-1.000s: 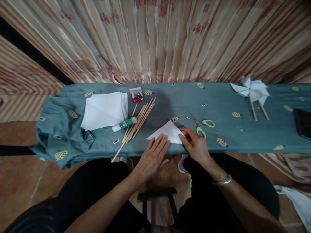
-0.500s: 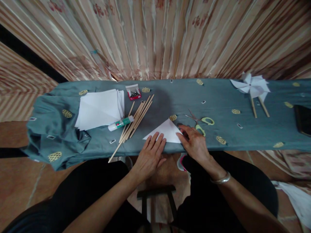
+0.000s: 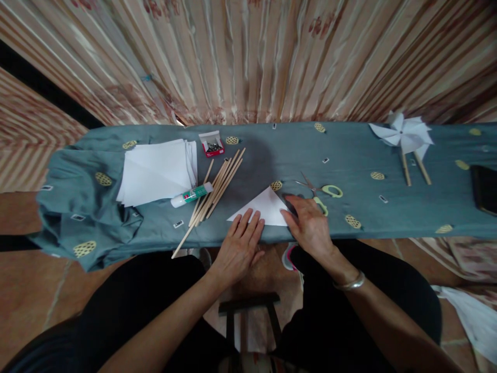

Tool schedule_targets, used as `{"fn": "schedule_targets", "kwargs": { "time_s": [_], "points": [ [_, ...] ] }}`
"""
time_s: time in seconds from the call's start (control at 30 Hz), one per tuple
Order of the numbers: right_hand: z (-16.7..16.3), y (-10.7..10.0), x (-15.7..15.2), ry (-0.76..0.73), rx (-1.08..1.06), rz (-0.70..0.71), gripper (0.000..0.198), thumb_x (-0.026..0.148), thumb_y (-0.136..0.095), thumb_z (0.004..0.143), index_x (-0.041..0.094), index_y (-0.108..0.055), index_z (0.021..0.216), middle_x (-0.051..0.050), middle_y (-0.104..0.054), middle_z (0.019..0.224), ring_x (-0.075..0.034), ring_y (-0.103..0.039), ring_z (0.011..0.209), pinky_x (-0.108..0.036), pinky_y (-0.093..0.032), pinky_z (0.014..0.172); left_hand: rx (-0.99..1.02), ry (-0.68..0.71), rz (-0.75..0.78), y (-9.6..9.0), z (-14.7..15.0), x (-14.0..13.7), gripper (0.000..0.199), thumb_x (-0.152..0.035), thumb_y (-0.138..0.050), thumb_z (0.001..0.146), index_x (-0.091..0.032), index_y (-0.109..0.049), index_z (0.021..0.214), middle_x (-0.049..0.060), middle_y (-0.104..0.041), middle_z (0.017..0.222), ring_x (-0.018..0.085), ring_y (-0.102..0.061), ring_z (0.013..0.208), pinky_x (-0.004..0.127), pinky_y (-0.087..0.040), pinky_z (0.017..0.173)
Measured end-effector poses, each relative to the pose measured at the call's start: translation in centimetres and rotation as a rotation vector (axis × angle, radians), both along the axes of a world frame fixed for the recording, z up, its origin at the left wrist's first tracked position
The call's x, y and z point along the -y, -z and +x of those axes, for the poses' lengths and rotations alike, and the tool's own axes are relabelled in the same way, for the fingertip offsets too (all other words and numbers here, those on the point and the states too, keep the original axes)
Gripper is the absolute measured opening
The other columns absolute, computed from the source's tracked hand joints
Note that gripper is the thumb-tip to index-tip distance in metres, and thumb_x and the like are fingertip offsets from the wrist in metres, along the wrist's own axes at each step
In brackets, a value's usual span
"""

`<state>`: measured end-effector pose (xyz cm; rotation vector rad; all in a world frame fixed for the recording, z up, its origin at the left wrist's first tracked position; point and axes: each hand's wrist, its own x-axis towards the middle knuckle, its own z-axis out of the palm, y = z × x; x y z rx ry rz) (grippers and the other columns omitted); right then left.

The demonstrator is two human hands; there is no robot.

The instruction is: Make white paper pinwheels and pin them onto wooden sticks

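A white sheet of paper [image 3: 267, 204], folded into a triangle, lies near the table's front edge with its peak pointing away from me. My left hand [image 3: 238, 246] rests flat on its lower left part, fingers stretched out. At the right corner, my right hand [image 3: 310, 225] has curled fingers, with the thumb on the paper and the index finger just past its edge; the corner itself is hidden. Scissors [image 3: 330, 191] with light green handles lie right beside the right hand, which partly covers one handle.
Wooden sticks [image 3: 221, 186], a glue stick [image 3: 192, 195], a stack of white paper [image 3: 157, 171] and a small red box of metal pins [image 3: 212, 145] lie left. Paper pinwheels [image 3: 404, 133] on sticks and a dark phone [image 3: 483, 189] lie right. A pleated curtain [image 3: 248, 67] hangs behind the cloth-covered table [image 3: 295, 150].
My right hand's index finger has shifted slightly left along the paper's right edge. The left hand stays flat in place, and the view has tilted a little.
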<state>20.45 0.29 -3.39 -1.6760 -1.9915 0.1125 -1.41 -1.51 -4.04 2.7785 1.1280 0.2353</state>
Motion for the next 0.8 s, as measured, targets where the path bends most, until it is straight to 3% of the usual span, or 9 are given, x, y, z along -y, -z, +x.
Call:
{"fn": "schedule_targets", "kwargs": {
  "time_s": [0.1,0.33,0.6,0.8],
  "points": [
    [-1.1,0.2,0.4,-0.041,0.035,0.052,0.043,0.037,-0.047,0.096,0.013,-0.054,0.132,-0.018,-0.058,0.135,-0.032,-0.054,0.123,-0.049,-0.042,0.103,-0.012,-0.011,-0.007,0.0,0.1,0.1,0.07,-0.037,-0.059,0.089,-0.006,-0.032,0.147,0.021,-0.032,0.156,0.037,-0.021,0.147,0.054,-0.025,0.118],
    [-3.7,1.2,1.0,-0.075,0.024,-0.017,0.047,0.03,-0.039,0.098,0.013,-0.043,0.142,-0.02,-0.048,0.145,-0.031,-0.044,0.134,-0.051,-0.036,0.108,-0.005,-0.016,0.002,0.0,0.2,0.1,0.071,-0.035,-0.061,0.088,-0.004,-0.034,0.146,0.021,-0.034,0.155,0.037,-0.022,0.147,0.054,-0.025,0.118],
    [1.5,2.0,2.9,0.083,0.033,0.021,0.05,0.03,-0.038,0.099,0.014,-0.037,0.146,-0.021,-0.042,0.149,-0.032,-0.037,0.141,-0.056,-0.034,0.11,0.002,-0.068,0.048,0.4,-3.5,0.6,0.065,-0.028,-0.057,0.089,-0.002,-0.036,0.145,0.024,-0.035,0.154,0.036,-0.028,0.146,0.052,-0.031,0.116],
    [3.9,2.1,3.7,0.081,-0.003,0.053,0.046,0.028,-0.033,0.1,0.015,-0.043,0.142,-0.021,-0.043,0.148,-0.031,-0.038,0.14,-0.056,-0.037,0.108,0.067,-0.101,0.076,1.2,-4.8,1.1,0.069,-0.027,-0.055,0.09,-0.006,-0.027,0.15,0.024,-0.037,0.153,0.033,-0.03,0.145,0.053,-0.032,0.116]
  ]
}}
